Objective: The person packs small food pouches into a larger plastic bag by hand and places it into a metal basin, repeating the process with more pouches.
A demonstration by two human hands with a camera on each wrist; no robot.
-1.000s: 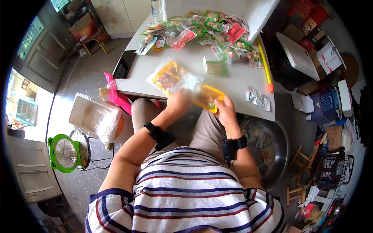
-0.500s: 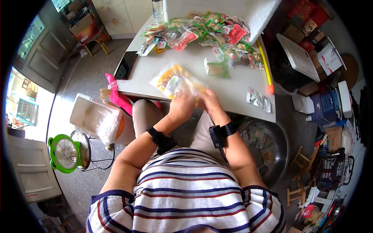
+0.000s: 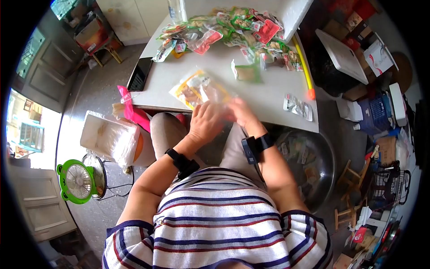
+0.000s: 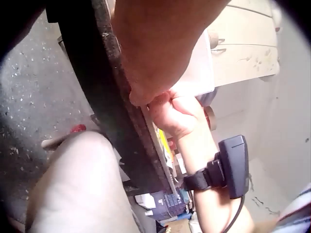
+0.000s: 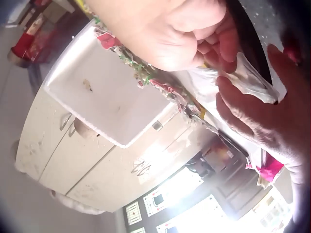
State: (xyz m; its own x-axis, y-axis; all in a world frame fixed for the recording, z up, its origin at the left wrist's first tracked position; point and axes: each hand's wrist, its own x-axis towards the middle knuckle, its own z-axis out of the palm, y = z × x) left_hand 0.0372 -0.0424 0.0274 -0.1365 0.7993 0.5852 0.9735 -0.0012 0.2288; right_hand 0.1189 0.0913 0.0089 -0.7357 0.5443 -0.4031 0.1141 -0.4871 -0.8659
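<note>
A clear plastic bag [image 3: 209,93] with yellow-edged food pouches [image 3: 193,86] showing through lies near the table's front edge. Both hands meet at its near end. My left hand [image 3: 206,120] holds the bag, its thumb and fingers on either side of the plastic in the right wrist view. Curled fingers of my right hand [image 3: 242,112] pinch the plastic close beside it, also seen as a bent right hand [image 4: 176,114] in the left wrist view. In the right wrist view, the bag's crumpled whitish end [image 5: 248,80] runs between the two hands.
Many colourful food packets [image 3: 233,31] are heaped at the table's back. One green-edged packet [image 3: 247,73] and a silver packet [image 3: 298,107] lie apart. A phone [image 3: 140,74] sits at the left edge, a yellow stick [image 3: 304,67] at the right. A metal basin [image 3: 329,168] stands below right.
A second ago my right hand held a yellow-edged pouch out to the right. That hand has since moved left to join the left hand at the bag, and the pouch no longer shows there.
</note>
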